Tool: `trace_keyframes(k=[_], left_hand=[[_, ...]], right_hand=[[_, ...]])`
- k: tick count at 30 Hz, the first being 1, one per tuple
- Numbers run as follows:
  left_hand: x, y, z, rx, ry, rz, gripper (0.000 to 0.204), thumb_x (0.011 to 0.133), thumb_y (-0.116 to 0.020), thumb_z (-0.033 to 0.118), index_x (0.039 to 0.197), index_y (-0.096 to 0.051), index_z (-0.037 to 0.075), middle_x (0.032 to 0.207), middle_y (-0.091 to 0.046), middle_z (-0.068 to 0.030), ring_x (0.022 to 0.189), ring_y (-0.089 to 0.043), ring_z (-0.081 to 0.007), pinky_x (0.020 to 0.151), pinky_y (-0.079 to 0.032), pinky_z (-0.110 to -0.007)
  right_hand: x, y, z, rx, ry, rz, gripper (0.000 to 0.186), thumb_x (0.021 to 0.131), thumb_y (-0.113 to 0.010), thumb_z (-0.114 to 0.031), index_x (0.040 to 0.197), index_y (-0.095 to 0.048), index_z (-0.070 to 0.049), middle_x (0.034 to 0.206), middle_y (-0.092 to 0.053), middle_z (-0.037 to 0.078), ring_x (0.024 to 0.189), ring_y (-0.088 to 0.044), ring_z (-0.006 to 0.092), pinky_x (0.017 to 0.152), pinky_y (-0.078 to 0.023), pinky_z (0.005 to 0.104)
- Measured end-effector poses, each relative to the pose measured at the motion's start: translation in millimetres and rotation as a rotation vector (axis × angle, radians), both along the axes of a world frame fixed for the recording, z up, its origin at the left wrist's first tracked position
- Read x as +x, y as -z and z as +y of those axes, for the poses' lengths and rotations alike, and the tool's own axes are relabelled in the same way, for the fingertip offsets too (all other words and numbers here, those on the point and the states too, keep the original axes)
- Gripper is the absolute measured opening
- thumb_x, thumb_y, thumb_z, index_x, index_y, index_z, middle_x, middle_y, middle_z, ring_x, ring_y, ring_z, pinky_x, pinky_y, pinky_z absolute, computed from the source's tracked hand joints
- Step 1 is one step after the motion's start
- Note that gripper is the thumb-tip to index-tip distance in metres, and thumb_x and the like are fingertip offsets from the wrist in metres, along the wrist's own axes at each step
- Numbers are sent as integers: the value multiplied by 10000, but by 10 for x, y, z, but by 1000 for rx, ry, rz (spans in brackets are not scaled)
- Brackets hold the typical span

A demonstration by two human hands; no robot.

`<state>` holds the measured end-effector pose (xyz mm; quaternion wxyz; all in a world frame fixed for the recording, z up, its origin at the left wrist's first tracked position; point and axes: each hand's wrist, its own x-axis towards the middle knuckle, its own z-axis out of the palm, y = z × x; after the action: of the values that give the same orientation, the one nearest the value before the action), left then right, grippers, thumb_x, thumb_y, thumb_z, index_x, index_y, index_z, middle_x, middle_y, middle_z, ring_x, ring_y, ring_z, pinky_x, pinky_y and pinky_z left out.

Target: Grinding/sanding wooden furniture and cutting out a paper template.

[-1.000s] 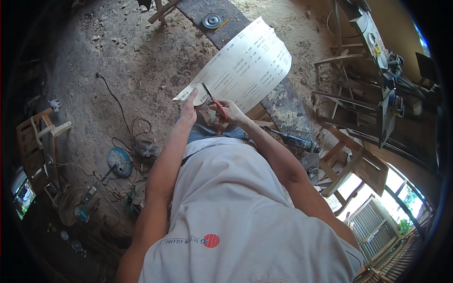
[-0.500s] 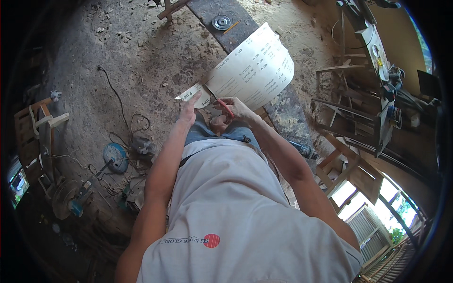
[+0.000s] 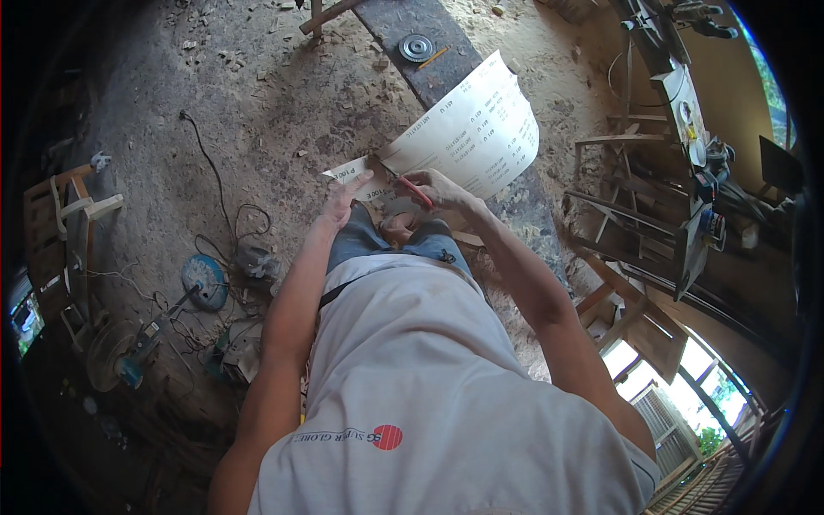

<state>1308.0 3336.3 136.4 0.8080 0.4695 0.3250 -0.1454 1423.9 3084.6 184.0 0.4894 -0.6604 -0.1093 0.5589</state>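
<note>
My right hand is closed round the red handles of a pair of scissors. Their blades point up and left into a big curved sheet of sandpaper, its pale printed back facing up. A narrower strip of the same sheet lies left of the cut. My left hand pinches this strip, fingers on top and the thumb mostly hidden. The sheet's wide part bends away to the far right, over a dark plank. Below the hands are my knees and a bare foot.
On the dark plank lie a round metal disc and a pencil. A black cable and a blue round base are on the littered floor at left. Wooden chair frames stand at right.
The whole view has shifted slightly. The scissors stay at the cut in my right hand, and the sandpaper's wide part has tilted a little. My left hand keeps its hold on the strip.
</note>
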Motion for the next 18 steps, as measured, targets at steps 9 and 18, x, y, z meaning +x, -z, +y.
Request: trace_keyframes(k=[9, 18], left_hand=[[143, -4, 199, -11, 131, 16, 397, 949, -861, 254, 1279, -739, 70, 1163, -775, -57, 1022, -743, -169, 887, -606, -345], [215, -81, 335, -148, 191, 14, 335, 978, -827, 201, 1266, -724, 65, 1186, -774, -69, 1041, -763, -205, 891, -638, -382]], right_hand=[[153, 24, 40, 101, -100, -240, 453, 982, -752, -326, 1327, -738, -32, 927, -766, 63, 795, -667, 113, 681, -530, 322], [198, -9, 226, 98, -69, -173, 433, 980, -720, -326, 1302, -757, -40, 906, -771, 43, 767, -651, 84, 634, -519, 310]])
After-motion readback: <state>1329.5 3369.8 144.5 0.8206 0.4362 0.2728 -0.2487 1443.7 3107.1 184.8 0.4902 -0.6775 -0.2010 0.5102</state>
